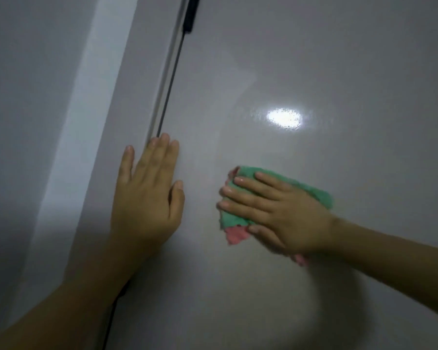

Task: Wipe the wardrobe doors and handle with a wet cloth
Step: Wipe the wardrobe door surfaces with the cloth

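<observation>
Pressing my right hand [276, 210] flat against the folded cloth [263, 195], I am holding it on the glossy face of the wardrobe door [314, 59], roughly at the middle of what shows. My fingers are lying straight and spread over the green side rather than curling round it, because an open palm is spreading the pressure across the whole pad and keeping the wet face in full contact with the panel. A pink layer is peeking out at the lower edge, so the cloth is doubled over, which I judge is giving it enough body not to bunch up under my hand.

I am resting my left hand [147, 195] on the same door, fingers straight and together, grasping nothing. Its fingertips are reaching the dark seam [170, 79] where this door meets the neighbouring panel [137, 59]. I am bracing there, I think, so the door is not rocking or swinging under the push of wiping.

Higher up along the seam, the dark handle [191, 13] is sitting well apart from the cloth. A bright light reflection [285, 118] is shining just above my right hand.
</observation>
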Motion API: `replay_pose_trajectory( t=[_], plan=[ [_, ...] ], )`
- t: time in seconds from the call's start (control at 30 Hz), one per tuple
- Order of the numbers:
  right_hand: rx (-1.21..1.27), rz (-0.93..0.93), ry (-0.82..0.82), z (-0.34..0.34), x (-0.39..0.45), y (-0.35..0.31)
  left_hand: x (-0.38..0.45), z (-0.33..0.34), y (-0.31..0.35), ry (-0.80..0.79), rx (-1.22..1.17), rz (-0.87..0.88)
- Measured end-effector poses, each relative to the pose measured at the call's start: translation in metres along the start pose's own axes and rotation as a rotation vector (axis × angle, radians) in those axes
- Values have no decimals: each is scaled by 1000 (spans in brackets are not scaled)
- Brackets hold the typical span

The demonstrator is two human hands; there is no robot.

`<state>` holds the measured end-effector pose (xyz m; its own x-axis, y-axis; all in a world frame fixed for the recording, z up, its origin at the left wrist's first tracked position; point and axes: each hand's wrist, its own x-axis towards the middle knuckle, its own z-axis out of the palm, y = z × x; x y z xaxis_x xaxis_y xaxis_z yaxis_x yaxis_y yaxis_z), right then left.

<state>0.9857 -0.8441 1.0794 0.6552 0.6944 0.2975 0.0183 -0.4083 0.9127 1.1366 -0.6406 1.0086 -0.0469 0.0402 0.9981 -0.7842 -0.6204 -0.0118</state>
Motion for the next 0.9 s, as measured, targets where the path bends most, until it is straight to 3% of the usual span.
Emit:
replay_pose_trajectory(
  t=[0.07,0.17,0.23,0.27,0.37,0.47,0.53,0.63,0.7,0.77,0.9],
  plan=[
    [-20,112,25,-6,7,26,-12,-2,-1,17,5,1],
    [-16,653,242,-13,54,47,-16,-1,-1,37,12,-4],
    [14,858,318,-7,85,23,-16,1,0,44,1,-5],
    [20,807,303,-2,92,2,-18,1,0,41,0,-3],
    [4,307,134,13,69,-54,-28,-2,-4,39,18,21],
    [12,10,19,8,46,-39,-42,-6,-7,10,30,22],
    [-12,102,61,1,62,-8,-43,-7,-6,19,32,15],
    [-28,464,213,-9,107,27,-42,-6,-6,37,39,5],
    [-9,611,241,-8,121,22,-44,-6,-6,44,29,6],
    [-20,528,176,-3,105,-1,-44,-7,-6,40,27,5],
    [-39,65,1,1,18,-20,-47,-7,-8,20,58,17]
  ],
)
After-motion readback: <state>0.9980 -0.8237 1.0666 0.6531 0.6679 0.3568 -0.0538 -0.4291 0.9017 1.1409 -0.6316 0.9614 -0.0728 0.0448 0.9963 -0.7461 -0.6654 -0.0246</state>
